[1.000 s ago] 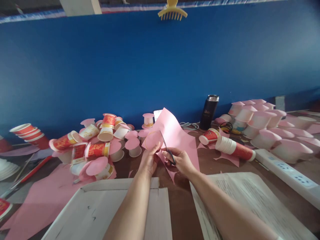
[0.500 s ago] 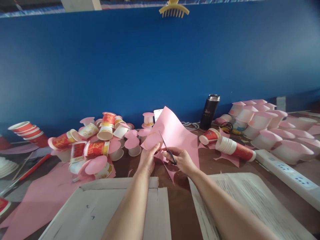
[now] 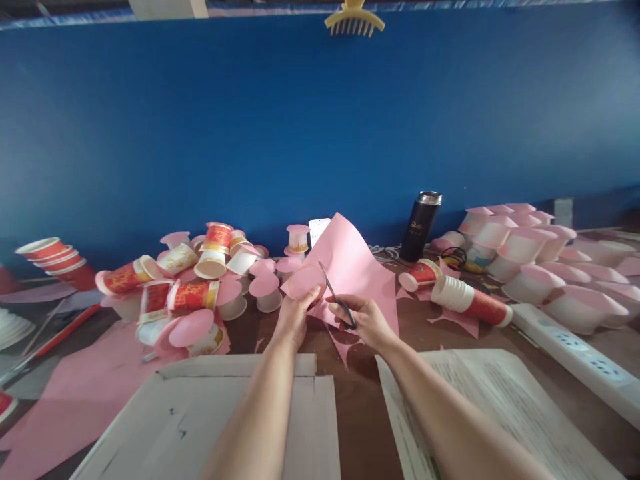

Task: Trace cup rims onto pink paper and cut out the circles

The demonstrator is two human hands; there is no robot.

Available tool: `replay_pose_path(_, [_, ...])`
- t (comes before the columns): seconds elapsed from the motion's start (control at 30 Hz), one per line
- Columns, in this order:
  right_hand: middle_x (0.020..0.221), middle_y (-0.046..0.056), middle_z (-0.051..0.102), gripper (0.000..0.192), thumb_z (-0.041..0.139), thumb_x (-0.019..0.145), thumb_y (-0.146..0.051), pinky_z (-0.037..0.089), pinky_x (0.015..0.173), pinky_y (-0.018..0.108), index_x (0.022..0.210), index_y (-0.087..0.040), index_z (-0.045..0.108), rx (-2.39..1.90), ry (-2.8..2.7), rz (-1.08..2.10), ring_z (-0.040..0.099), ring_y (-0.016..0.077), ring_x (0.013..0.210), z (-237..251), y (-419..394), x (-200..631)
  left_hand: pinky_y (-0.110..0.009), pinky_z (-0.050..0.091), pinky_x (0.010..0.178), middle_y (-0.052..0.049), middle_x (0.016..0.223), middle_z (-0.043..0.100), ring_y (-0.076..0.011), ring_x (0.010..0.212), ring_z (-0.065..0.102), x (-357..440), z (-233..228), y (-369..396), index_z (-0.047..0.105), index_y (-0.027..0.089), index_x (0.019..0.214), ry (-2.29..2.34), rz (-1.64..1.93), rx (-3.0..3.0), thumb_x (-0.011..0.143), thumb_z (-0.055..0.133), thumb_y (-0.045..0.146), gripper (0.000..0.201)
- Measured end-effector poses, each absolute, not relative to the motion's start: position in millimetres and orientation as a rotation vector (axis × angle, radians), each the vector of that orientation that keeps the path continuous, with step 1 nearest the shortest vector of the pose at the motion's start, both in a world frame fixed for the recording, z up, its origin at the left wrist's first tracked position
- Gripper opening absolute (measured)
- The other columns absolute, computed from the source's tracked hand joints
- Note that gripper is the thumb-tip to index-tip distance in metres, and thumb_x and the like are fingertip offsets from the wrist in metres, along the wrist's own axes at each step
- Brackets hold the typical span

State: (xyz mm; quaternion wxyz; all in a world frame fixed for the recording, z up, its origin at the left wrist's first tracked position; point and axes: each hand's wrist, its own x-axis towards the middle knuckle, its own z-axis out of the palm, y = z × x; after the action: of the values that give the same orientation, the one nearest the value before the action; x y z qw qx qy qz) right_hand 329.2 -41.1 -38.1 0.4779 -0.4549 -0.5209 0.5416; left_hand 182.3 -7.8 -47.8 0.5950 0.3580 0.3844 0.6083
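In the middle of the head view, my left hand (image 3: 295, 317) pinches a pink paper sheet (image 3: 353, 257) near its lower left, thumb on top. A round outline (image 3: 306, 283) in a yellowish line shows on the paper just beyond that thumb. My right hand (image 3: 364, 319) is closed around the dark handles of a pair of scissors (image 3: 336, 299), whose blades point up and left beside the outline. Whether the blades are parted is hard to make out. Below the hands lies a pink paper scrap (image 3: 345, 345) with a curved edge.
Paper cups with pink discs (image 3: 195, 287) are heaped on the left, and more pink-topped cups (image 3: 530, 243) on the right. A black flask (image 3: 421, 225), a stack of cups (image 3: 470, 301) and a white power strip (image 3: 575, 347) stand or lie right. Cardboard (image 3: 225, 413) lies in front.
The view has shifted slightly. Both hands keep nearly the same hold on the paper and the scissors; the scissors look barely moved.
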Motion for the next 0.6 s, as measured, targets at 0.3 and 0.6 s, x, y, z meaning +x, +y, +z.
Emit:
replay_pose_path(0.3, [0.060, 0.000, 0.057, 0.048, 0.076, 0.064, -0.050, 0.038, 0.049, 0.023, 0.095, -0.015, 0.071, -1.067, -1.266, 1.385, 0.050, 0.0097, 0.051, -40.0, -38.2, 331.2, -0.039, 0.051, 0.084, -0.014, 0.103, 0.070, -0.0273, 0.094, 0.066, 182.6, -47.7, -8.6, 0.070, 0.010, 0.101, 0.854, 1.421, 0.855, 0.060, 0.080, 0.034, 0.048])
replay_pose_path(0.6, [0.058, 0.000, 0.057, 0.046, 0.075, 0.066, -0.049, 0.038, 0.050, 0.023, 0.095, -0.014, 0.072, -1.040, -1.287, 1.372, 0.049, 0.0089, 0.050, -43.3, -36.9, 333.6, -0.038, 0.050, 0.083, -0.014, 0.101, 0.071, -0.0259, 0.092, 0.066, 180.6, -48.4, -7.3, 0.072, 0.010, 0.096, 0.872, 1.410, 0.861, 0.061, 0.081, 0.035, 0.044])
